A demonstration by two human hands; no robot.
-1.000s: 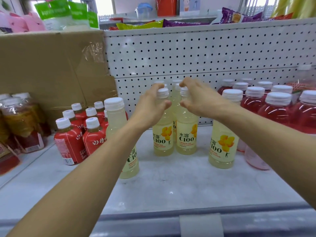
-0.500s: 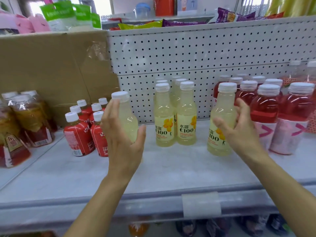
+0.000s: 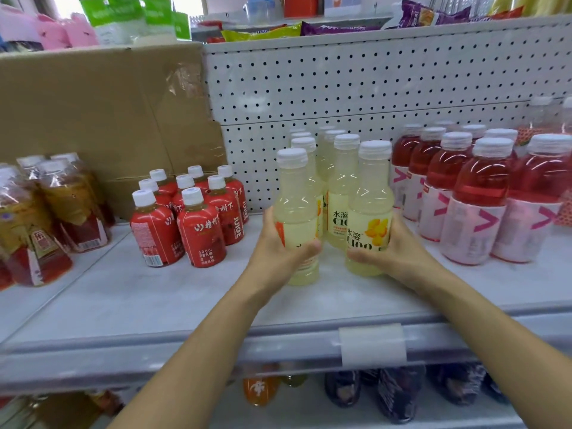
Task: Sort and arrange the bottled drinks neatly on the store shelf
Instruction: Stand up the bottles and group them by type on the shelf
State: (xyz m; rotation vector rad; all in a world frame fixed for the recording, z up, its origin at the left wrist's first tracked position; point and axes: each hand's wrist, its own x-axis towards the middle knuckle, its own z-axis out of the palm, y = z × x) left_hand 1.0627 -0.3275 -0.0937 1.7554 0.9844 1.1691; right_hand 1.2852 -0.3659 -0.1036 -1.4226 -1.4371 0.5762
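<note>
The left hand (image 3: 278, 246) curls around the lower body of one pale yellow bottle (image 3: 295, 193), and the right hand (image 3: 399, 252) grasps a second yellow bottle (image 3: 371, 193) the same way. Both stand upright, long axis vertical, white caps up, bases down at the shelf (image 3: 154, 301). They are side by side just in front of the matching yellow rows (image 3: 343, 168), between the small red juice bottles (image 3: 198, 224) on the left and the pink drinks (image 3: 476, 196) on the right.
</note>
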